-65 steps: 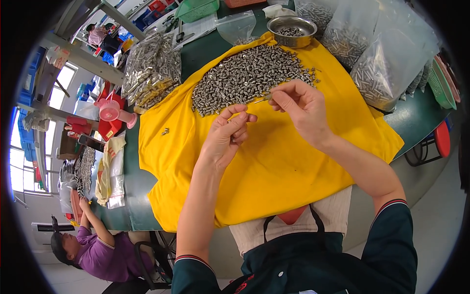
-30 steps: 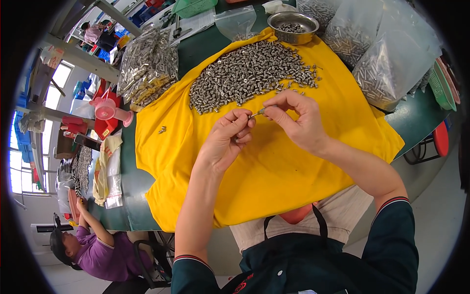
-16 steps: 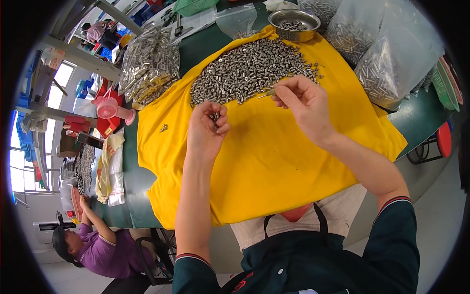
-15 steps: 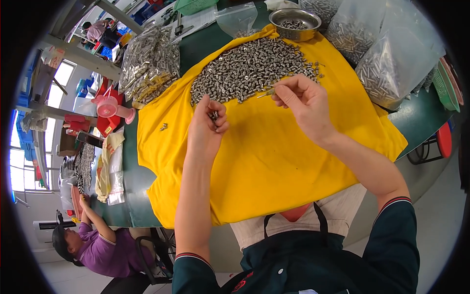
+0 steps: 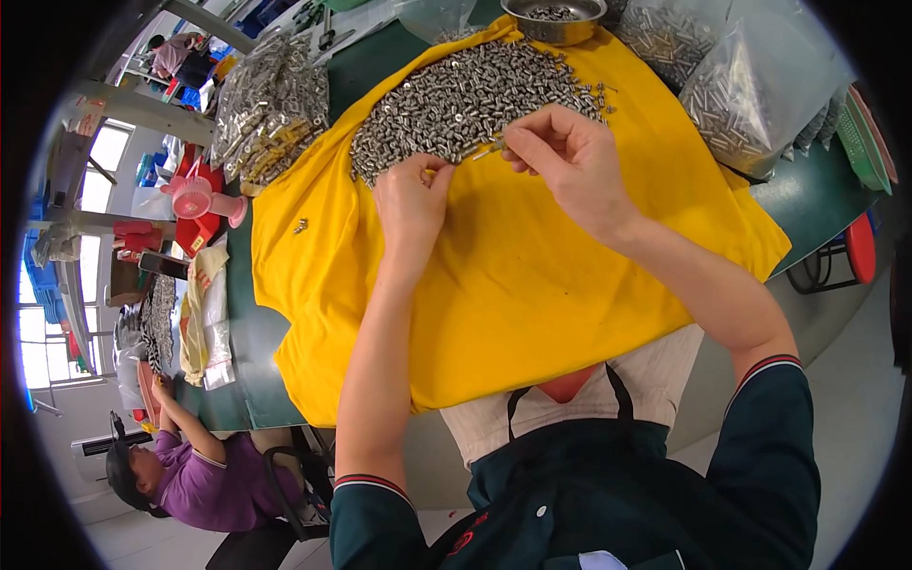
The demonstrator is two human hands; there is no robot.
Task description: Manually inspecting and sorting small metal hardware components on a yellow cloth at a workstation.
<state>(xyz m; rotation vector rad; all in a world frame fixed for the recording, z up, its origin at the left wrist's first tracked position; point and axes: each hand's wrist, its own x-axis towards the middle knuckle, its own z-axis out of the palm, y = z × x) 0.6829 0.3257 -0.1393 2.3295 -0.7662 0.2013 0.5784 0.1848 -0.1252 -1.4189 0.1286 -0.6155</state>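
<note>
A heap of small silvery cylindrical metal parts (image 5: 446, 100) is spread over a yellow cloth (image 5: 532, 294). At its near edge is my left hand (image 5: 410, 199), back upward, thumb and forefinger pressed together and the other fingers curled. Its palm is hidden; the earlier frame shows small metal parts in it. My right hand (image 5: 570, 166) pinches a thin metal pin tool (image 5: 488, 151) with a yellowish base. The pin's tip points left towards my left fingertips, a short gap away. A few loose metal parts (image 5: 301, 226) lie apart on the cloth's left.
Behind the heap stands a steel bowl (image 5: 554, 21) of parts. Clear bags of metal pins (image 5: 731, 119) are at the right, and a bag of metal pieces (image 5: 271, 114) at the left. A pink fan (image 5: 195, 198) stands beyond the cloth. Another person (image 5: 209, 480) sits at lower left.
My left hand has turned from palm up to back up, its fingertips now at the heap's edge. My right hand has shifted slightly left and up with the pin tool. The whole view has shifted slightly.
</note>
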